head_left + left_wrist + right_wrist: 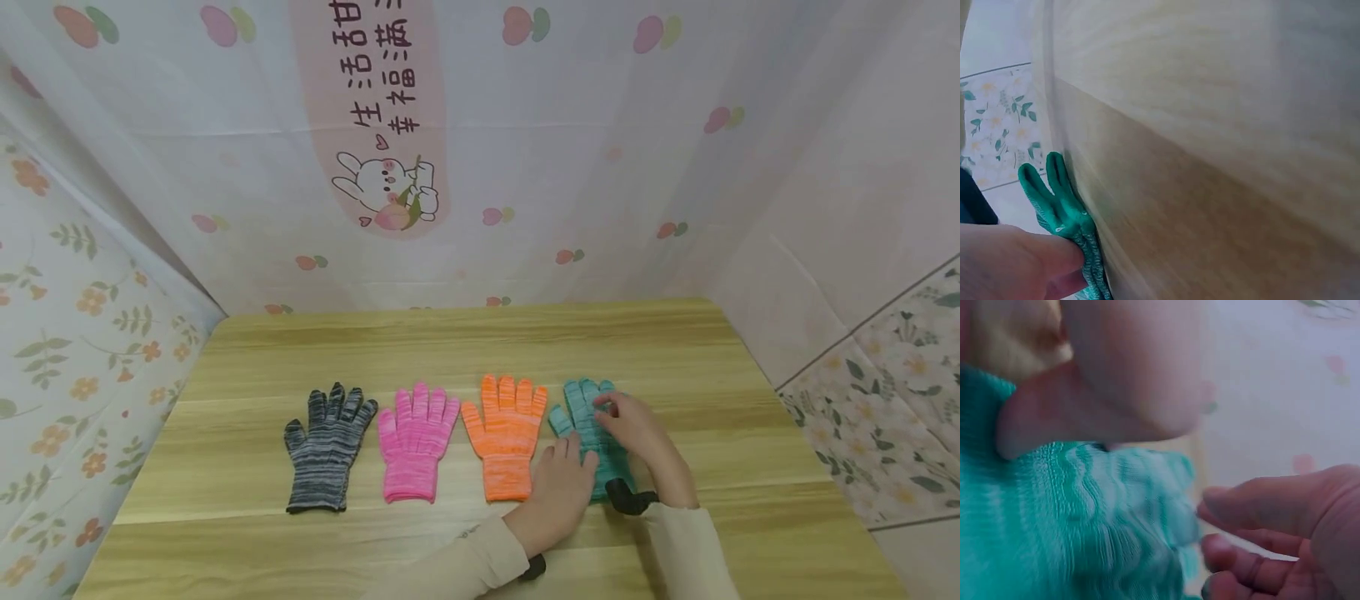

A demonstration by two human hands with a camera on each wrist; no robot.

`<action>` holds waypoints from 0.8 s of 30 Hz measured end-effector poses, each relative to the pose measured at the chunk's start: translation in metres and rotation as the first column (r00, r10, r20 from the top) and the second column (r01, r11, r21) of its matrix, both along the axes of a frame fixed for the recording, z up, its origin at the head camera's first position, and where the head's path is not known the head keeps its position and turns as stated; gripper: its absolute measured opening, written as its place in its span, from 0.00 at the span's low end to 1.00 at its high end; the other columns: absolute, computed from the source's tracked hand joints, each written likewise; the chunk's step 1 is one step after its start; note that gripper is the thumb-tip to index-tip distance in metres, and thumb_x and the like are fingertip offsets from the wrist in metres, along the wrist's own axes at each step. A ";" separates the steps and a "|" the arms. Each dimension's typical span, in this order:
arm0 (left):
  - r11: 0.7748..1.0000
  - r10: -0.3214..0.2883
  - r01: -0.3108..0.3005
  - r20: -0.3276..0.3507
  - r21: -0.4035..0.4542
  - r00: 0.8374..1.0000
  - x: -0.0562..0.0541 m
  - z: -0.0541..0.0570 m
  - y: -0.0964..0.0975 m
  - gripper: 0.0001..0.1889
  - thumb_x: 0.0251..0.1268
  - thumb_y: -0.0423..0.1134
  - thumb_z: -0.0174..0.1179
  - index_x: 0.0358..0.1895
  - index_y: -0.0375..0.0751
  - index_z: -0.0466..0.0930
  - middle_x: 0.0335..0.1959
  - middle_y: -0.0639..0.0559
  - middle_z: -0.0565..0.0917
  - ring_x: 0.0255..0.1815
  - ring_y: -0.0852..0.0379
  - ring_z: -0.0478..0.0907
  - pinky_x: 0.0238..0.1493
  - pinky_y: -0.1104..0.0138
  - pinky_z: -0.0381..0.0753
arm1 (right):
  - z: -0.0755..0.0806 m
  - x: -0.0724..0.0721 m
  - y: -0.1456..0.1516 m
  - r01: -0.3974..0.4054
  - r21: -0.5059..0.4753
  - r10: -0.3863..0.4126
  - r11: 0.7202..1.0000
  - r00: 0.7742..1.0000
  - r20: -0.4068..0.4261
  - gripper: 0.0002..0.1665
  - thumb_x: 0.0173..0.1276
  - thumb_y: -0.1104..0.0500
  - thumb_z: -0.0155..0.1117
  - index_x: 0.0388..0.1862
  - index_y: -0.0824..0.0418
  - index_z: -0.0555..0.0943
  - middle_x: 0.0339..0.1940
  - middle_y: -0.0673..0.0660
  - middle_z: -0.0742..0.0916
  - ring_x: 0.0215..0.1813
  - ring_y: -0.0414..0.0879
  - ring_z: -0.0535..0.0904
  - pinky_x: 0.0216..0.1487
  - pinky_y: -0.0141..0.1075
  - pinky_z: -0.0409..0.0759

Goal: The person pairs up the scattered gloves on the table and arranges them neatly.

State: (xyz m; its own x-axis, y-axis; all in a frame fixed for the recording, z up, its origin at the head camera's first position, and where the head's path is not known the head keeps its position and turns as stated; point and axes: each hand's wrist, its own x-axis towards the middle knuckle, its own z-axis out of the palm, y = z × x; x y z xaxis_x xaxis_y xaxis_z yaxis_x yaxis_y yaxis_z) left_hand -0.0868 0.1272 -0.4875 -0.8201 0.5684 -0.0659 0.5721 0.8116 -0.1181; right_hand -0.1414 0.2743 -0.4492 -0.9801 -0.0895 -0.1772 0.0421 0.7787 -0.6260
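Note:
A teal knit glove [592, 433] lies at the right end of a row on the wooden table, its fingers toward the far side. My left hand [558, 483] rests at its left side near the cuff. In the right wrist view, that left hand [1104, 381] touches the teal fabric [1085, 519] from above. The cuff [1063, 206] stands slightly gaping beside the left hand in the left wrist view. Over the glove's finger end is my right hand [637, 429], its fingers loosely bent. The right wrist view puts those right fingertips [1219, 550] close to the glove's fingers; firm contact is unclear.
Left of the teal glove lie an orange glove [506, 437], a pink glove [416, 442] and a black-grey glove [326, 450], all flat on the wooden table [420, 350]. A patterned curtain [525, 167] hangs behind the far edge. Floral cloth [82, 400] hangs at the left.

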 end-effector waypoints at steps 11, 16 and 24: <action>0.994 -0.098 0.097 -0.030 -0.041 0.995 -0.005 -0.004 0.001 0.26 0.69 0.52 0.48 0.67 0.48 0.58 0.71 0.52 0.58 0.71 0.56 0.56 0.68 0.66 0.60 | -0.003 -0.047 0.005 0.043 0.206 -0.068 0.978 0.991 0.116 0.22 0.68 0.53 0.53 0.42 0.75 0.77 0.43 0.71 0.82 0.43 0.62 0.78 0.49 0.57 0.69; 0.991 -0.094 0.103 0.108 -0.086 0.990 -0.016 0.004 0.009 0.31 0.69 0.50 0.47 0.73 0.51 0.52 0.75 0.52 0.50 0.76 0.54 0.47 0.73 0.61 0.53 | -0.002 -0.053 0.009 0.034 0.193 -0.069 0.981 0.982 0.174 0.19 0.63 0.52 0.59 0.28 0.68 0.81 0.33 0.63 0.85 0.39 0.58 0.78 0.53 0.65 0.60; 0.989 -0.024 0.059 0.248 -0.134 0.969 -0.031 0.014 0.013 0.34 0.65 0.57 0.50 0.73 0.60 0.49 0.76 0.51 0.45 0.76 0.53 0.43 0.74 0.60 0.49 | -0.010 -0.062 0.012 0.067 0.104 -0.083 0.992 0.984 0.159 0.16 0.61 0.58 0.59 0.16 0.58 0.69 0.15 0.49 0.71 0.26 0.47 0.68 0.50 0.62 0.58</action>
State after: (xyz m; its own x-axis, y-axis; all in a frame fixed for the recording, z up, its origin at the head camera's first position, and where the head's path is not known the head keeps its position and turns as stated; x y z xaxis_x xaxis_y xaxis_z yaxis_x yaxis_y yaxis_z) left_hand -0.1179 0.1407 -0.4735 -0.7446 0.5728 -0.3428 0.6308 0.7717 -0.0807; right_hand -0.2034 0.2863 -0.4588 -0.9405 0.0092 -0.3396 0.1983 0.8265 -0.5268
